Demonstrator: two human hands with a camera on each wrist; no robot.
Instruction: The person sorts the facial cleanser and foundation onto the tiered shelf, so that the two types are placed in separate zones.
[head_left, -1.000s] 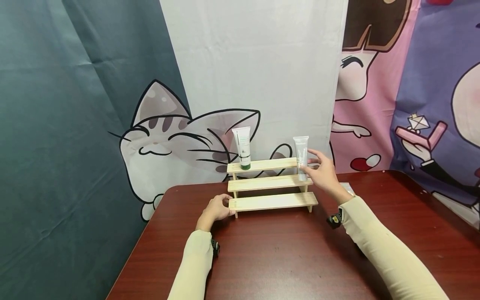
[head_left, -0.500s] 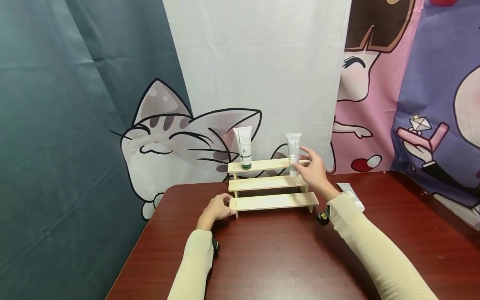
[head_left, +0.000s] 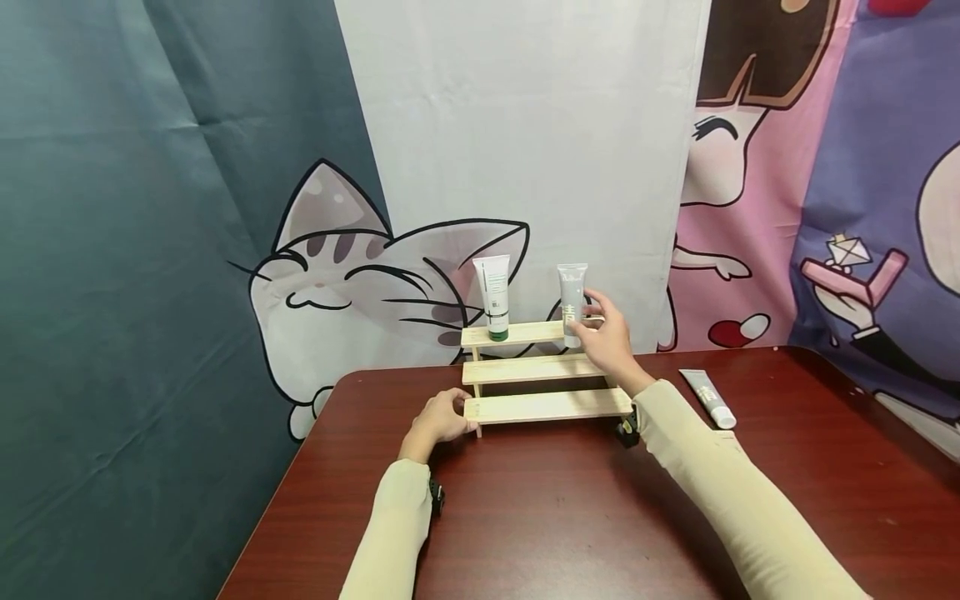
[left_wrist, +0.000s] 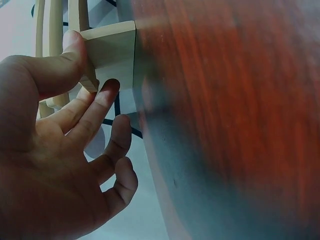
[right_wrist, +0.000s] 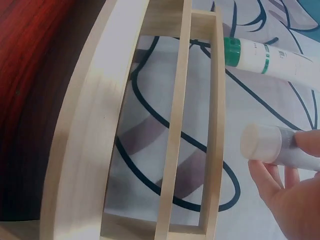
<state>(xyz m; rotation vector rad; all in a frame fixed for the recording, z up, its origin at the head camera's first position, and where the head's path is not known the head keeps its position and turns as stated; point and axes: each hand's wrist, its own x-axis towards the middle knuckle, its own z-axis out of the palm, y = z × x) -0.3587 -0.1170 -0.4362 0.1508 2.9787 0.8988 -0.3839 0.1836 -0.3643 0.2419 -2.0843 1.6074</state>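
Note:
A three-step wooden display rack [head_left: 547, 407] stands on the table. My left hand [head_left: 441, 417] pinches the left end of its lowest step, thumb above and fingers beneath, as the left wrist view shows on the board [left_wrist: 112, 55]. My right hand [head_left: 609, 340] grips a grey squeeze tube [head_left: 572, 292] upright, cap down, at the height of the top step. The right wrist view shows its pale cap [right_wrist: 262, 142] apart from the top board. On the left of that step stands a white tube with a green cap [head_left: 493, 287].
Another grey tube [head_left: 708, 398] lies on the dark red table [head_left: 540, 500], right of the rack. Beside it, a pale thing [head_left: 727, 437] is mostly hidden by my right sleeve. Close behind the rack hangs a printed cloth [head_left: 540, 150].
My right hand has carried the grey tube leftward and slightly up along the rack. The tube lying on the table has come into view from behind the right arm. My left hand keeps its hold.

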